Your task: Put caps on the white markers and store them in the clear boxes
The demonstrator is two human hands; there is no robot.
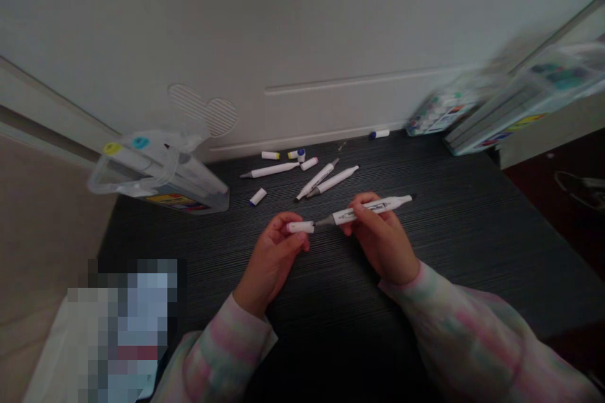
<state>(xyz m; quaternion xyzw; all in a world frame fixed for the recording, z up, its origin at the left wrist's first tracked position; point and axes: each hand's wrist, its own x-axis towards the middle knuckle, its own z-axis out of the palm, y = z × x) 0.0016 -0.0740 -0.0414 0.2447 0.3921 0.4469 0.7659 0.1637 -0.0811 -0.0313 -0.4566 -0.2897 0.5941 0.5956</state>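
Note:
My right hand point(382, 240) grips a white marker pen point(373, 208) by its barrel, held level over the dark table point(472, 233), its grey tip pointing left. My left hand point(274, 255) pinches a white cap point(300, 227) right at that tip, cap and tip touching or nearly so. Both hands are closed round what they hold. Pastel striped sleeves cover both wrists.
Beyond the hands lie three uncapped white markers point(326, 179) and several loose caps point(258, 196). A clear plastic marker case point(161, 176) lies at the back left. More marker cases point(510, 107) stand at the back right. A white wall panel runs behind the table.

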